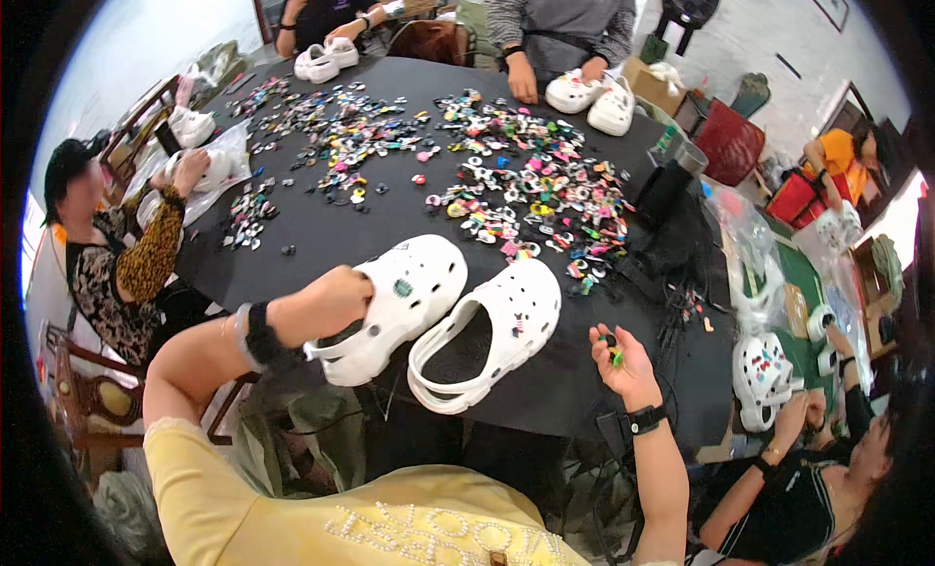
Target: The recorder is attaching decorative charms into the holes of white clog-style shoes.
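Observation:
Two white clogs lie near the front edge of the black table. My left hand [331, 301] reaches into the left clog [414, 279] from its opening and grips it; the fingertips are hidden inside. That clog is tilted and has a green charm [402, 287] on its upper. Beside it the right clog [531, 308] rests with its toe pointing away and a small dark-and-red charm [519, 323] on it. Over the table's right front, my right hand [628, 371] is palm up with curled fingers, holding a few small shoe charms [614, 352], some of them green.
Loose colourful charms [545, 191] spread over the black table [331, 240]. A dark cylinder [667, 181] and black cables [672, 308] are at the right. Co-workers handle white clogs at the far side [612, 105], left and right. A green table [794, 318] adjoins at the right.

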`<state>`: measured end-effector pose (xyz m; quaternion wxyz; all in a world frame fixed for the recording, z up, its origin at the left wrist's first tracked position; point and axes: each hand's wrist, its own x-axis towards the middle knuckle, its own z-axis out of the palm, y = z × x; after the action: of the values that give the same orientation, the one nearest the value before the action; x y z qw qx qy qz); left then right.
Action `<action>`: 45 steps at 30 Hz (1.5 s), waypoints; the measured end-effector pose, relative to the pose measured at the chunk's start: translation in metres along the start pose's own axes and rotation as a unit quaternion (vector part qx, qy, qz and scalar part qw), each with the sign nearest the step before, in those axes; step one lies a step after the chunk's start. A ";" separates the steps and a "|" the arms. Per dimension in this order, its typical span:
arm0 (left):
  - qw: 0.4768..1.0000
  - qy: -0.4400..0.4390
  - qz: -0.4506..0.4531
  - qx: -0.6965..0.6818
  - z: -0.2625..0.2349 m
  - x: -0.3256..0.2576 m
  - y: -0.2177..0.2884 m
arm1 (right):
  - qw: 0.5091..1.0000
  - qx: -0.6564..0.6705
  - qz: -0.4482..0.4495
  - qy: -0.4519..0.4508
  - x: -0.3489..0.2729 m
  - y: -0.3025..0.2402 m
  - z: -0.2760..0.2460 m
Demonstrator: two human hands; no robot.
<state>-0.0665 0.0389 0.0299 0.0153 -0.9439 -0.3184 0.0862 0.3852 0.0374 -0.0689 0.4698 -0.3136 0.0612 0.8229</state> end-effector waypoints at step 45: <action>0.734 0.390 -0.340 -0.440 0.008 0.022 0.216 | 0.854 -0.503 -0.134 -0.008 -0.010 -0.052 0.041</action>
<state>0.0786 -0.1201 0.0007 -0.2510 -0.6246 -0.5865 -0.4503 0.4124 0.0749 -0.0198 0.3543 -0.5054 -0.4078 0.6728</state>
